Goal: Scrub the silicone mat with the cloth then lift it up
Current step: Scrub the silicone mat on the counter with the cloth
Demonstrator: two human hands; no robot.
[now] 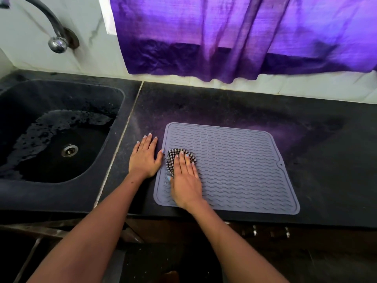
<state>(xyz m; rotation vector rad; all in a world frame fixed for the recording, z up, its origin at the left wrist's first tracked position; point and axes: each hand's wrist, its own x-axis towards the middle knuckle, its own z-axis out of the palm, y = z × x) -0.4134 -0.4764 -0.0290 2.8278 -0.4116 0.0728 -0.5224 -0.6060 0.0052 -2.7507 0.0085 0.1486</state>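
Note:
A grey silicone mat (pixel 240 170) with wavy ridges lies flat on the black counter, near the front edge. A small black-and-white checked cloth (pixel 172 160) is bunched on the mat's left part. My right hand (pixel 186 178) lies flat on top of the cloth with straight fingers, pressing it onto the mat. My left hand (pixel 143 158) rests flat on the counter just left of the mat, fingers straight, thumb touching the mat's left edge.
A black sink (pixel 61 94) with water marks and a metal drain (pixel 69 150) sits to the left. A chrome tap (pixel 58 40) juts from the wall above it. A purple curtain (pixel 234 37) hangs behind the counter (pixel 326 160).

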